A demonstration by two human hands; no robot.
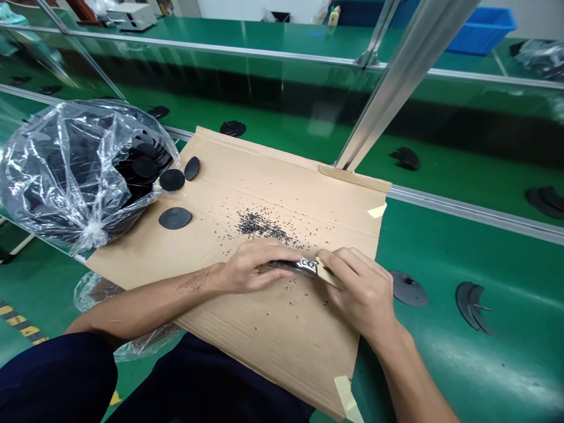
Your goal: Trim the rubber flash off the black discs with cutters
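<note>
My left hand (251, 269) is shut on a shiny metal piece (299, 266) with round holes. Its long side points from 9 to 3, above the brown cardboard (282, 335). My right hand (358, 288) pinches a tan strip (329, 274) against its end.

**Factory production workshop, on an assembly line**
Green assembly-line belts (445, 247) with aluminium rails (476, 214) run across the view, and black plastic discs (408, 289) lie along them around 3 o'clock. A blue plastic crate (482, 30) sits at 1 o'clock, a benchtop electronic instrument (131, 16) at 11 o'clock, and yellow-and-black striped safety tape (17, 320) at 8 o'clock. A cardboard sheet (286, 188) is taped down at the centre.
</note>
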